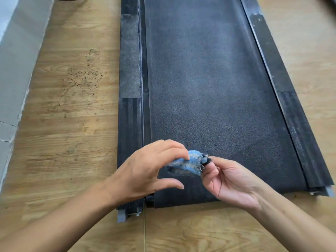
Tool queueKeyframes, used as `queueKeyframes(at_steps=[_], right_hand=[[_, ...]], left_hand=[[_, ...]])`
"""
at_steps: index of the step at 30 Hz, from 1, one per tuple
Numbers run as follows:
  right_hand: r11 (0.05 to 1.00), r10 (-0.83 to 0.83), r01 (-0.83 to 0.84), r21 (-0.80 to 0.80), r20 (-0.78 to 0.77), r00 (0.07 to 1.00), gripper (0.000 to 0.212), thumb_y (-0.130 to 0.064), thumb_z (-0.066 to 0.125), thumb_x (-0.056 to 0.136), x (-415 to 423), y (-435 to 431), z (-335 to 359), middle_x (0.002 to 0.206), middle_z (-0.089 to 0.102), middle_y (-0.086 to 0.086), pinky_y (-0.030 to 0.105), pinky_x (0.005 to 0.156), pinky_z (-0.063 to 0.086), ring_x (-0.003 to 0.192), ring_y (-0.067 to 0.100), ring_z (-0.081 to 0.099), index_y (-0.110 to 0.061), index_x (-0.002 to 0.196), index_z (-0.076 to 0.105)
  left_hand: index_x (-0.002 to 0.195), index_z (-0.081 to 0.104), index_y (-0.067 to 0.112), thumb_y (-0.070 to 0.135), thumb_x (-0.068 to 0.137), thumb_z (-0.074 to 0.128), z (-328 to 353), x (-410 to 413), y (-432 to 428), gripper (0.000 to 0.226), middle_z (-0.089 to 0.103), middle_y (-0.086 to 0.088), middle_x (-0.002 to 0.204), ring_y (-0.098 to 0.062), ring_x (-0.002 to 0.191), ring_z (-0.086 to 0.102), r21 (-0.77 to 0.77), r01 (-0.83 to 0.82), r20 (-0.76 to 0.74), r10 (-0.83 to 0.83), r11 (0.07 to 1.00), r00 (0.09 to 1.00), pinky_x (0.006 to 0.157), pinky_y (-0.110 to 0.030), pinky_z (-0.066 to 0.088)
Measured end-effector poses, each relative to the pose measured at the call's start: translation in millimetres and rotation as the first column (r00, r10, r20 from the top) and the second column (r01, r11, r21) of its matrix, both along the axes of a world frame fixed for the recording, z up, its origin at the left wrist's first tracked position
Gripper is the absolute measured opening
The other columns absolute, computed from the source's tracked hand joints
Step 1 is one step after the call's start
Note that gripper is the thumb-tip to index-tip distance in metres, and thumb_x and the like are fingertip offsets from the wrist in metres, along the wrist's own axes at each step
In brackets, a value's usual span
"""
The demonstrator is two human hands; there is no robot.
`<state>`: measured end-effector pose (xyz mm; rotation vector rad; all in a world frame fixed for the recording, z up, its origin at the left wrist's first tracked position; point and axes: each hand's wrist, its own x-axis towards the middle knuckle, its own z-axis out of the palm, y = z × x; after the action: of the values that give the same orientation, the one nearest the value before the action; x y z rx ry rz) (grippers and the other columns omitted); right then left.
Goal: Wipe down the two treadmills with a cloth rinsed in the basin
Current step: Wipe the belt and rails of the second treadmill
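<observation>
Holding blue cloth [190, 163] between left hand [145, 170] and right hand [231, 180]; seemingly above treadmill [209, 79].

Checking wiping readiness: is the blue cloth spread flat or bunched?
Bunched. The blue cloth is a crumpled wad held between the left hand and right hand, above the treadmill belt.

Room along the treadmill belt [209, 79]
I see it open beyond the left hand [145, 170] and right hand [231, 180] holding the cloth [190, 163] at its near end; side rails [130, 70] edge it.
</observation>
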<state>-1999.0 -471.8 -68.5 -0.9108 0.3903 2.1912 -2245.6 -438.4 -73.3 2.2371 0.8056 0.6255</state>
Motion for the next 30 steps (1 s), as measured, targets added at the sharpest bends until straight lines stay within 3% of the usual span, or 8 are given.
queueKeyframes(at_steps=[4,10,15,19,23,25,27,30], right_hand=[[1.0,0.001,-0.003,-0.026,-0.06,0.998,0.064,0.021,0.093,0.048,-2,-4,1,0.078,0.062,0.009,0.023,0.046,0.054,0.055,0.013,0.064,0.006,0.105,0.067],[0.998,0.062,-0.063,0.03,0.019,0.998,0.068,0.012,0.099,0.047,-1,-6,0,0.081,0.062,0.01,0.02,0.048,0.053,0.056,0.01,0.06,0.006,0.107,0.068],[0.95,0.155,-0.201,0.237,0.2,0.968,0.055,-0.017,0.1,0.067,0,-10,-1,0.09,0.066,0.009,0.016,0.054,0.053,0.061,0.009,0.059,-0.007,0.112,0.071],[0.823,0.216,-0.417,0.385,0.467,0.858,0.072,-0.03,0.098,0.07,5,-11,-5,0.096,0.073,0.016,0.017,0.061,0.053,0.066,0.012,0.065,-0.002,0.127,0.065],[0.717,0.181,-0.578,0.39,0.696,0.695,0.086,-0.059,0.096,0.06,2,-12,-8,0.092,0.073,0.019,0.022,0.062,0.053,0.079,0.023,0.071,-0.005,0.112,0.056],[0.712,0.098,-0.596,0.372,0.787,0.609,0.099,-0.074,0.093,0.05,-1,-14,-14,0.107,0.068,0.021,0.031,0.074,0.061,0.1,0.025,0.07,-0.008,0.111,0.053],[0.724,0.056,-0.565,0.396,0.782,0.62,0.109,-0.08,0.089,0.049,-3,-14,-17,0.129,0.065,0.018,0.045,0.096,0.06,0.119,0.022,0.066,-0.012,0.126,0.055],[0.764,0.122,-0.468,0.443,0.614,0.78,0.107,-0.077,0.087,0.058,-11,-9,-13,0.141,0.065,0.011,0.053,0.109,0.052,0.131,0.031,0.063,-0.017,0.142,0.057]], left_hand=[[0.11,0.069,0.008,0.024,0.092,0.084,-1,6,-4,0.029,0.069,0.002,0.118,-0.026,0.102,0.068,0.077,-0.033,0.076,0.027,0.996,0.997,0.087,-0.042,0.055],[0.101,0.073,0.016,0.022,0.083,0.09,2,5,2,0.024,0.074,0.002,0.11,-0.025,0.106,0.069,-0.439,-0.058,0.18,0.151,0.897,0.972,0.089,-0.043,0.053],[0.096,0.06,0.015,0.027,0.097,0.072,1,6,2,0.017,0.075,-0.008,0.106,-0.02,0.098,0.066,-0.748,-0.054,0.239,0.344,0.661,0.908,0.088,-0.044,0.051],[0.096,0.05,0.023,0.04,0.099,0.06,4,16,3,0.021,0.076,-0.027,0.11,-0.042,0.104,0.071,-0.849,-0.155,0.199,0.578,0.504,0.791,0.099,-0.064,0.049],[0.093,0.049,0.034,0.064,0.091,0.061,8,22,-1,0.033,0.075,-0.018,0.09,-0.042,0.085,0.066,-0.789,-0.294,0.128,0.612,0.54,0.781,0.097,-0.075,0.045],[0.096,0.049,0.032,0.069,0.088,0.06,9,21,-1,0.039,0.068,-0.027,0.085,-0.047,0.073,0.056,-0.754,-0.337,0.125,0.628,0.563,0.768,0.087,-0.075,0.047],[0.098,0.047,0.031,0.066,0.09,0.06,15,20,0,0.038,0.064,-0.018,0.072,-0.039,0.06,0.046,-0.715,-0.368,0.14,0.637,0.595,0.758,0.065,-0.055,0.052],[0.098,0.043,0.029,0.042,0.105,0.06,27,19,-5,0.023,0.054,0.005,0.055,-0.008,0.044,0.035,-0.37,-0.422,0.124,0.494,0.828,0.861,0.049,-0.022,0.032]])
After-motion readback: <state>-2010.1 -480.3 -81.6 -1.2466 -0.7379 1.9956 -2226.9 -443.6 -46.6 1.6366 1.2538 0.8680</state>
